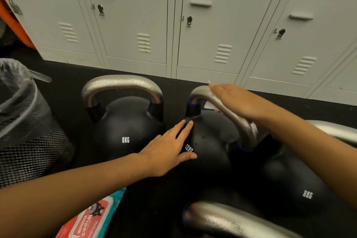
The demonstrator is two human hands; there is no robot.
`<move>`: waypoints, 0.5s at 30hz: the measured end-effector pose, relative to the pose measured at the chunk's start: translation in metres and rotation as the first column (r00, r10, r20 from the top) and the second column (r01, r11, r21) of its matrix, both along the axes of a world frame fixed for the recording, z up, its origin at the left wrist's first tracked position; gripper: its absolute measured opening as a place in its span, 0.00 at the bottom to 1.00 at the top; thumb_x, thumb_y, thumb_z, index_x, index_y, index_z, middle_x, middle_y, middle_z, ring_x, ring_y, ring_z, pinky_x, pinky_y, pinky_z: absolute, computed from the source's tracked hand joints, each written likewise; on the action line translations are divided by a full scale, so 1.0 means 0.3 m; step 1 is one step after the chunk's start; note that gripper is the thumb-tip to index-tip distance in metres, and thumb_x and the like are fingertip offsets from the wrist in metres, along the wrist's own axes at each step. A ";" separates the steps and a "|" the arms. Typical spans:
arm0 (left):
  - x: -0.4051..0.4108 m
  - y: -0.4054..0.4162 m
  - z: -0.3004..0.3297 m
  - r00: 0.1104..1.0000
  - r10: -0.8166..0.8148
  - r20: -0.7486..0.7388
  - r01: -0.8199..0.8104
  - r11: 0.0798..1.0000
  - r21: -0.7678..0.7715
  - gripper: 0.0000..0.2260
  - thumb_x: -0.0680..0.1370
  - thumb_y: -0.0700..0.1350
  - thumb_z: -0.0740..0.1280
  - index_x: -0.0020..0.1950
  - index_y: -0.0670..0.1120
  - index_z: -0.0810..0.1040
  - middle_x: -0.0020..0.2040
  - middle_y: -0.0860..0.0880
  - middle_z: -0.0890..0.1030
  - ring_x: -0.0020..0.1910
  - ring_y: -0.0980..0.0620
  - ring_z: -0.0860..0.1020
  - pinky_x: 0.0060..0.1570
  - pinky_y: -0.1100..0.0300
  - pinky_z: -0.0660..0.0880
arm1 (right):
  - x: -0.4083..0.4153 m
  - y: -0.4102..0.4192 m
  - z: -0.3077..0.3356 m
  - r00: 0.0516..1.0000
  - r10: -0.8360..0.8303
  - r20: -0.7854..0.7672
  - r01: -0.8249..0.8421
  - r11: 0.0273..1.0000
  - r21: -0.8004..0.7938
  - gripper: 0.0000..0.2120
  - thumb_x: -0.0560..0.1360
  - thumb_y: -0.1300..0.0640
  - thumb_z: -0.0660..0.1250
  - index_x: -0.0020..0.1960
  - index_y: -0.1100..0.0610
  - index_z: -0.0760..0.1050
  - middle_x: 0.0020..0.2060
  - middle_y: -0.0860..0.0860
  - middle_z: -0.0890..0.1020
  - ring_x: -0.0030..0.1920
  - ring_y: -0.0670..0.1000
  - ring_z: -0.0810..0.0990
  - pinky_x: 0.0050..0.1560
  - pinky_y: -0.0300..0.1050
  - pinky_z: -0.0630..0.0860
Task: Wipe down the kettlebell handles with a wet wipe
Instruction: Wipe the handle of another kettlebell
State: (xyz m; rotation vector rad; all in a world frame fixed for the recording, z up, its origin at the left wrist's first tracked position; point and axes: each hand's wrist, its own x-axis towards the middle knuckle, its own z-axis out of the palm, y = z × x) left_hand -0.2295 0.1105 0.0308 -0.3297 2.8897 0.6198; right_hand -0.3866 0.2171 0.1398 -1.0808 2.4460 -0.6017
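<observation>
Right hand point(239, 100) lying flat, fingers straight, pressing white wet wipe point(209, 104) onto 12KG kettlebell point(210, 141) handle point(229, 112). Left hand point(170, 150) resting open-fingered, bracing black body.

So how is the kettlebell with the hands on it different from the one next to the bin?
The 12KG kettlebell has both hands on it; the 8KG kettlebell is untouched. The left hand rests flat on the 12KG's body while the right hand presses a wet wipe on its handle. The 8KG's handle faces the camera squarely and looks beaded with droplets; the 12KG's is turned sideways. Both are black with silver handles.
</observation>
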 end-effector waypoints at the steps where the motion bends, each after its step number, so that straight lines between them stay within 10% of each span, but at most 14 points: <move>1: 0.000 0.000 0.000 1.000 -0.001 0.001 0.001 1.000 -0.003 0.37 0.78 0.63 0.57 0.77 0.54 0.36 0.79 0.54 0.41 0.77 0.51 0.50 0.73 0.46 0.59 | -0.016 0.005 -0.003 0.993 -0.037 0.108 0.040 0.999 -0.023 0.25 0.83 0.40 0.45 0.55 0.56 0.73 0.43 0.56 0.83 0.41 0.51 0.82 0.45 0.44 0.73; 5: 0.000 -0.001 -0.004 1.000 -0.005 -0.009 0.005 1.000 -0.011 0.37 0.78 0.63 0.56 0.77 0.54 0.36 0.79 0.54 0.41 0.77 0.51 0.50 0.72 0.48 0.59 | -0.015 0.114 -0.037 0.955 -0.117 0.274 0.150 0.983 -0.102 0.28 0.81 0.36 0.46 0.50 0.54 0.77 0.30 0.50 0.84 0.30 0.44 0.81 0.43 0.42 0.74; 15: 0.002 -0.003 -0.009 0.999 -0.007 -0.036 0.007 1.000 0.014 0.38 0.78 0.63 0.57 0.77 0.54 0.37 0.79 0.54 0.41 0.77 0.52 0.50 0.73 0.48 0.59 | 0.048 0.276 -0.109 0.969 -0.117 0.219 0.173 0.950 -0.260 0.16 0.82 0.41 0.47 0.48 0.42 0.72 0.44 0.42 0.78 0.45 0.36 0.76 0.50 0.34 0.68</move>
